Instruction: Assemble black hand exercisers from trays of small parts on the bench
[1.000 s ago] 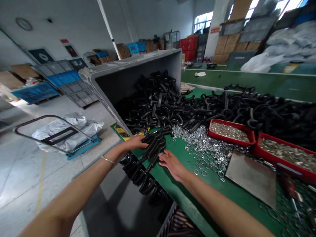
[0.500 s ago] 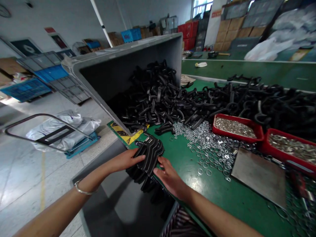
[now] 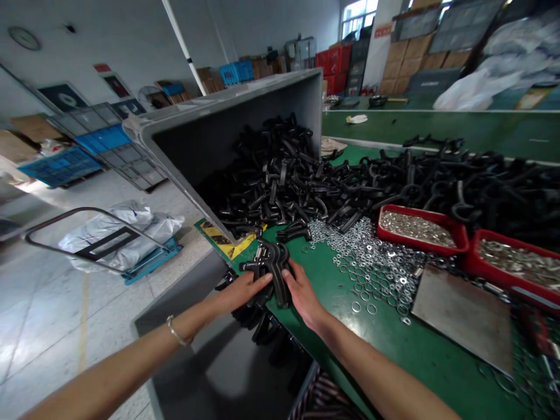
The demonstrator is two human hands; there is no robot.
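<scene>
A stack of black parts (image 3: 276, 271) lies between the hands at the bench's (image 3: 367, 344) near-left edge, its long axis pointing away from the person. The left hand (image 3: 242, 293) clamps its left side, thumb on top; the right hand's (image 3: 306, 298) fingers close against its right, though their undersides seem hidden.

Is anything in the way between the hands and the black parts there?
No, nothing visible is in the way. The left hand and right hand both touch the black parts; the metal rings lie off to the right.
</scene>
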